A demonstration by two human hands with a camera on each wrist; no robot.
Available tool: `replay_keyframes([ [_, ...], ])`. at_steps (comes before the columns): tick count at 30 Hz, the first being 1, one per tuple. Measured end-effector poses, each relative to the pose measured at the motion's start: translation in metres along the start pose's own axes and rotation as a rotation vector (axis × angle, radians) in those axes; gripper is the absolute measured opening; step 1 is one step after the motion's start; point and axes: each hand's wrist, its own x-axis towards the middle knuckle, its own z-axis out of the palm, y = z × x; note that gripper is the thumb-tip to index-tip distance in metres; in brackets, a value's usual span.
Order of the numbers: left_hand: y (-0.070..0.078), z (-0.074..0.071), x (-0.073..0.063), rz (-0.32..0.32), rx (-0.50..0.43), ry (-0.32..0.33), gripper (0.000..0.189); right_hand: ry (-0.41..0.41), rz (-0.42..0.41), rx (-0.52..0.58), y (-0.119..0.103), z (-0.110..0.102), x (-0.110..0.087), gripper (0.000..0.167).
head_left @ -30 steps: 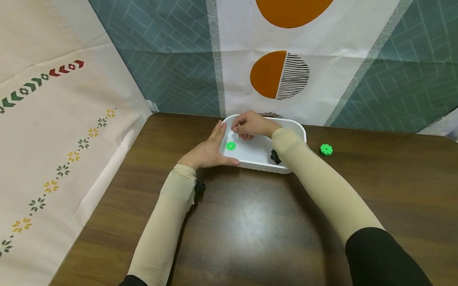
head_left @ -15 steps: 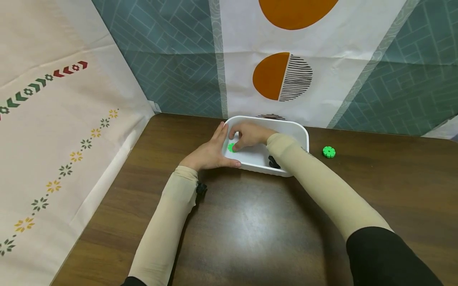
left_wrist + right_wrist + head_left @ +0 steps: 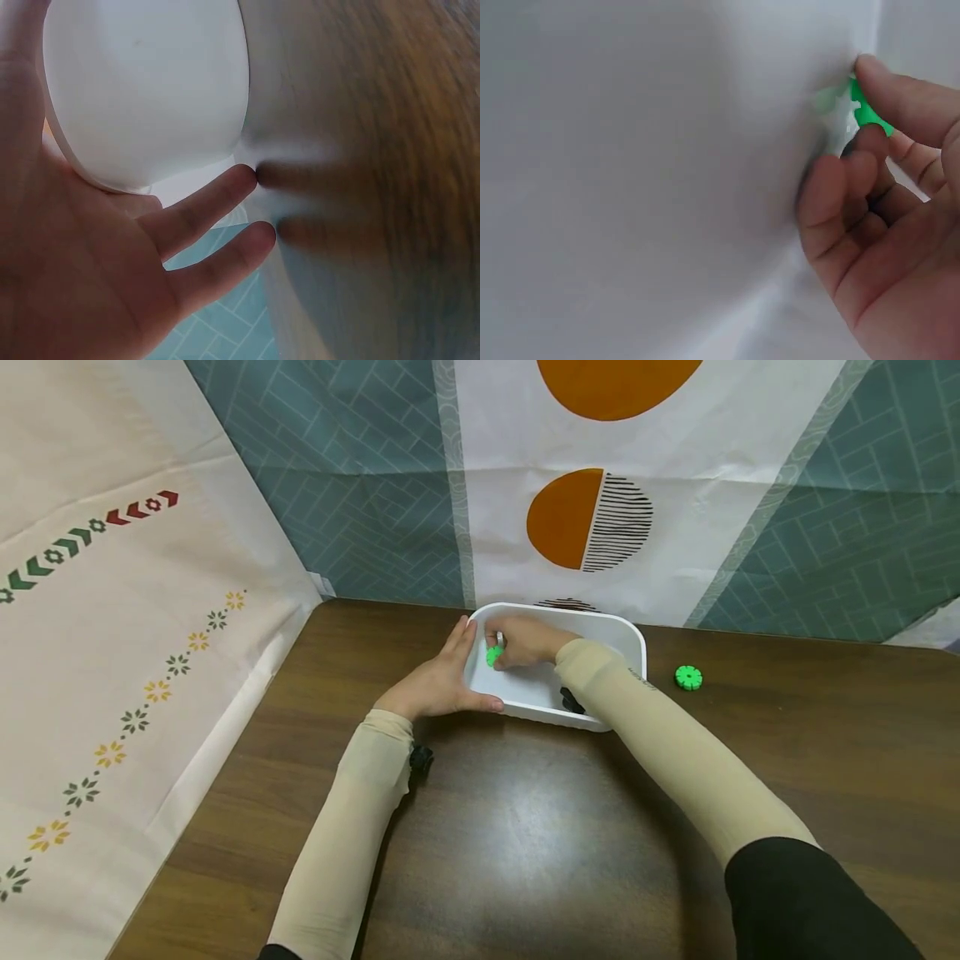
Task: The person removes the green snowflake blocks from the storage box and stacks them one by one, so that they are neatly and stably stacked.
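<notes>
My right hand [image 3: 525,642] reaches down inside a white plastic bin [image 3: 528,687], near its left end. Between thumb and fingers it pinches a small green notched disc [image 3: 493,656], like a flat toothed building piece. The right wrist view shows the disc's green edge [image 3: 871,112] by the thumb, close to the bin's white surface; the rest is hidden by fingers. My left hand [image 3: 435,683] rests against the outside of the bin's left end, thumb along the front, fingers spread and straight. In the left wrist view two fingertips [image 3: 244,176] touch or nearly touch the tabletop.
Another green notched disc [image 3: 687,677], seemingly thick or stacked, lies on the wooden table [image 3: 525,843] to the right of the bin. A patterned cloth [image 3: 375,485] hangs right behind the bin. A pale cloth [image 3: 112,652] borders the table on the left.
My right hand has come down to the green disc on the bin floor, now pinches it and has shifted it slightly back and right. My left hand stays at the bin's left end.
</notes>
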Motion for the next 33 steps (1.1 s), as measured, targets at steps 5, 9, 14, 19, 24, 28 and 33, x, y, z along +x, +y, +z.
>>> replay_keyframes([
  [5, 0.001, 0.001, 0.0, 0.002, 0.008, 0.005, 0.134, 0.031, 0.0, -0.018, 0.003, -0.009, -0.006, 0.012],
  [9, 0.003, 0.003, 0.0, -0.001, 0.007, 0.009, 0.133, 0.052, 0.039, 0.114, 0.002, -0.019, -0.015, 0.008],
  [14, 0.002, 0.003, 0.0, -0.005, 0.012, 0.015, 0.133, 0.07, 0.097, 0.273, -0.004, -0.036, -0.026, 0.007],
  [19, 0.001, 0.003, 0.001, 0.0, 0.016, 0.023, 0.134, 0.112, 0.086, 0.367, -0.009, -0.052, -0.043, 0.008],
  [24, 0.003, 0.003, 0.001, -0.005, 0.0, 0.021, 0.134, 0.167, 0.075, 0.489, -0.006, -0.064, -0.063, 0.01],
  [28, 0.004, 0.003, 0.0, -0.011, -0.005, 0.023, 0.134, 0.215, 0.064, 0.548, -0.003, -0.072, -0.082, 0.01],
  [33, 0.005, 0.002, -0.001, -0.009, 0.01, 0.032, 0.134, 0.32, 0.05, 0.634, 0.002, -0.075, -0.107, 0.01],
])
